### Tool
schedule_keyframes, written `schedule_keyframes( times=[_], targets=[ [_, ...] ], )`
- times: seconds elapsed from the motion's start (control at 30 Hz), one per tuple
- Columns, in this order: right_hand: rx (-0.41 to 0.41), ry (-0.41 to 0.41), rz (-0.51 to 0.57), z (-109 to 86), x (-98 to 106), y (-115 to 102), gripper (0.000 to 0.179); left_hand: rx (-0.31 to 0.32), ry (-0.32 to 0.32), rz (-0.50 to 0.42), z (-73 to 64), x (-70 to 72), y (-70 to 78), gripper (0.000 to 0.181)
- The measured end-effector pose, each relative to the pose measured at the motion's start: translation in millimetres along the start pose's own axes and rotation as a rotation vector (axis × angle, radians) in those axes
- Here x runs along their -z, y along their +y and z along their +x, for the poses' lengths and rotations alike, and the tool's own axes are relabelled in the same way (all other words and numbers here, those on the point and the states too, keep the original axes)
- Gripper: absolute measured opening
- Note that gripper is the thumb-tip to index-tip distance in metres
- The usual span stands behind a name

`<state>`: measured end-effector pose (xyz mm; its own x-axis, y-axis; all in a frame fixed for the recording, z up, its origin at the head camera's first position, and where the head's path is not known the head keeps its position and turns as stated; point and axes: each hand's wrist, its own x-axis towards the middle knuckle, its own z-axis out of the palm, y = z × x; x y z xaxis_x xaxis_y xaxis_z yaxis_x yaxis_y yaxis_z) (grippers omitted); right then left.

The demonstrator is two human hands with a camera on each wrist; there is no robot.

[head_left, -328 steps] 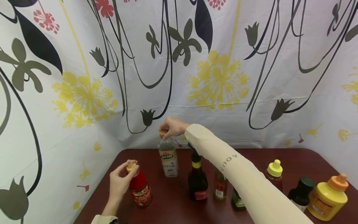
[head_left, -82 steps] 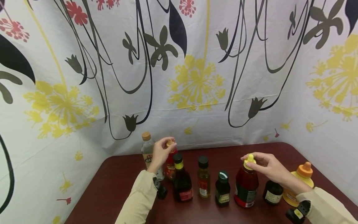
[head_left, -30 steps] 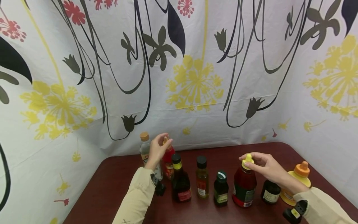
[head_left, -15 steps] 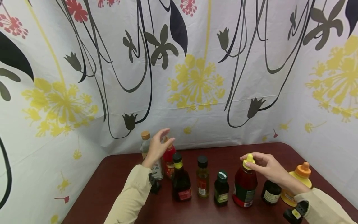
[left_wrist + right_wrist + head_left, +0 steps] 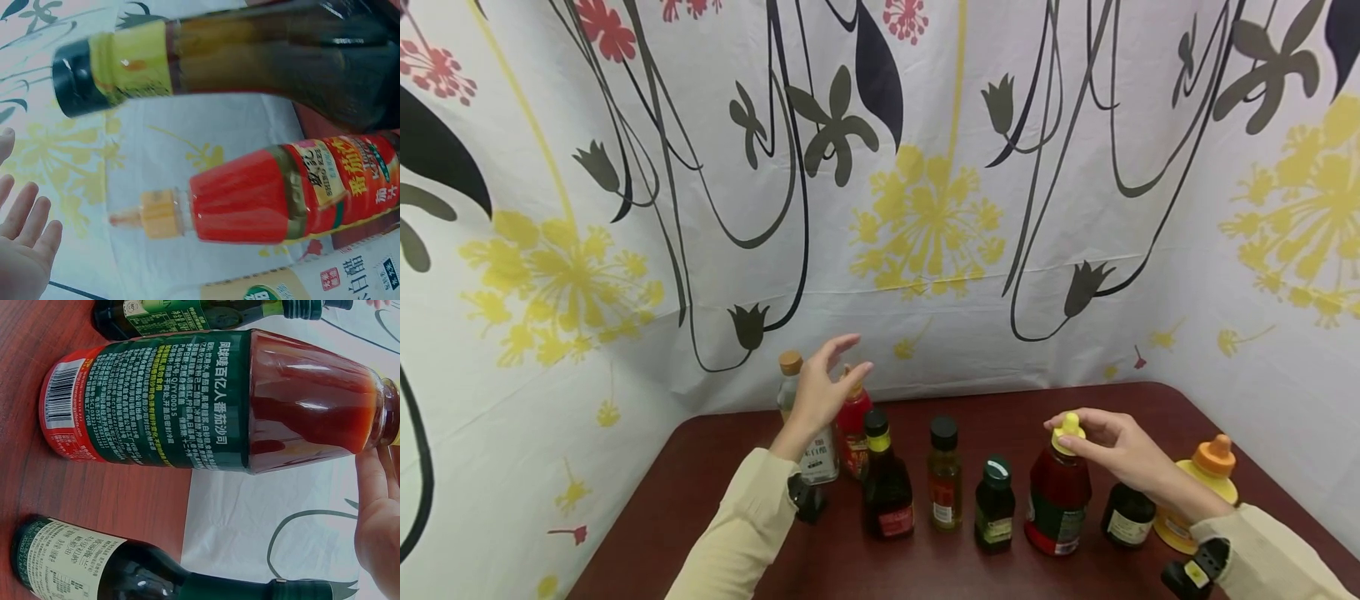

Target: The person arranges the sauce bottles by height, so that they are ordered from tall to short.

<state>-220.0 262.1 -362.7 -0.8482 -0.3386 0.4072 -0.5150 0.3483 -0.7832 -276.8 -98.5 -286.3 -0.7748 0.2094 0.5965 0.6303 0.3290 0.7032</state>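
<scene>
Dark red counter (image 5: 662,525) is carrying a row of bottles in front of a floral cloth (image 5: 917,117). Pale sleeves (image 5: 730,517) are crossing its near part. Nearest the viewer, right to left: a yellow mustard-type bottle (image 5: 1223,485) is standing partly behind the right wrist; a cream-labelled bottle (image 5: 1129,515) is losing its top behind the right hand (image 5: 1112,442); a green-capped bottle (image 5: 995,512) is standing unblocked; then an amber bottle (image 5: 945,483). Next, a yellow-necked dark bottle (image 5: 887,492) is overlapping the red bottle (image 5: 852,425) behind it. Farther left, a clear bottle (image 5: 822,458) is standing partly behind the left hand (image 5: 820,396) and its wrist.

Right wrist view is showing the barcode and back label of the yellow-capped bottle (image 5: 1058,496), plus the cream-labelled bottle's neck and cap, hidden from the head camera. Left wrist view is showing a plain gap between the left fingers and the red bottle's nozzle; the head view is overlapping them.

Right fingers are pinching the yellow cap (image 5: 1067,432), its bottle standing upright on the counter directly below. Left fingers are spreading apart, holding nothing, near the red bottle's top without touching it.
</scene>
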Motion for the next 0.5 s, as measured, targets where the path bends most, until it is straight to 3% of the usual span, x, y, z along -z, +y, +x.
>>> schedule_keyframes(
  times=[0.13,0.5],
  targets=[
    [-0.007,-0.001,0.003,-0.2,-0.2,0.5,0.023,-0.01,-0.007,-0.023,-4.2,-0.8,9.9,0.038],
    [-0.012,-0.005,0.008,-0.3,0.2,1.2,0.023,-0.023,-0.111,-0.056,-20.7,-6.1,12.5,0.037]
  ],
)
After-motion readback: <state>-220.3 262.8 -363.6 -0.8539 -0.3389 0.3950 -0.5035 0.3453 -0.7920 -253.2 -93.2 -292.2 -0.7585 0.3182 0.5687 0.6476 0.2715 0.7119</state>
